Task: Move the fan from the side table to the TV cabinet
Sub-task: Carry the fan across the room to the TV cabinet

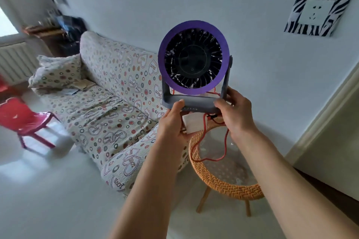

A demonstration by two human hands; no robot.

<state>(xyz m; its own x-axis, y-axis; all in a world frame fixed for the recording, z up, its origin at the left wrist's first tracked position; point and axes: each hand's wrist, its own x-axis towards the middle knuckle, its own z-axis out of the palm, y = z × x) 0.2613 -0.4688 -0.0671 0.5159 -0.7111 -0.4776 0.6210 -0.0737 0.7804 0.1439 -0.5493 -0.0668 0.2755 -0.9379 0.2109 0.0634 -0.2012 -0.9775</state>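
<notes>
Round fan (193,57), purple rim, black blades, grey stand

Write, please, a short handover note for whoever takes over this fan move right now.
Left hand: grips the left end of the fan's grey base; a white block sits against it, under the base.
Right hand: grips the right end of the base.
Fan: upright, held in the air above the side table.
Red cable: hangs from the base in a loop over the table top.
Done: fan lifted off the side table.
Left: carry it to the TV cabinet, which is not in view, and set it down; mind the trailing cable.
</notes>
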